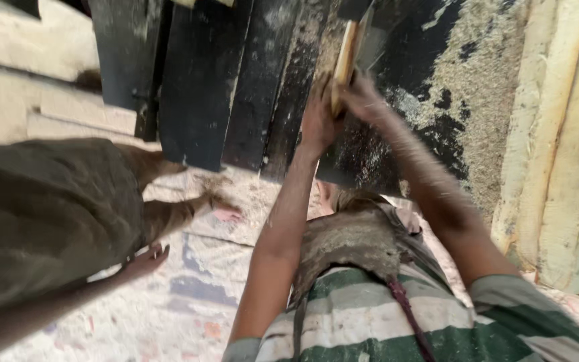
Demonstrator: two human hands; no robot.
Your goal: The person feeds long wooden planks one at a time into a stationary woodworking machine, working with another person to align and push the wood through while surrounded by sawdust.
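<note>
Head view, looking steeply down the wearer's chest: green-and-white striped shirt (397,322) and a dusty grey apron bib (350,241) fill the lower middle.

Both arms reach straight ahead and meet at one point. The left hand (317,121) and right hand (363,100) close around the near end of a pale, narrow wooden handle (343,57) that carries a flat grey metal blade (370,40). Fingers of both hands wrap the wood, pressed against each other; motion blur hides exactly how the fingers overlap.

Key relation: the tool's long axis runs away from the body, nearly in line with the forearms, tilted slightly right at the far end. It lies dead ahead of the hands, not to either side. The left hand sits lower on the handle, nearer the wearer; the right hand sits just beyond and above it.

Under the tool lies a dark, black-painted slab (410,121) on the desk, heaped with tan sawdust (477,87). Whether the blade touches the slab cannot be told. Several dark planks (202,87) lie side by side to the left.

Another person in an olive garment (41,214) stands at left, bare foot (219,208) on the pale, littered floor (189,302). Pale timber boards (557,167) line the right edge.
</note>
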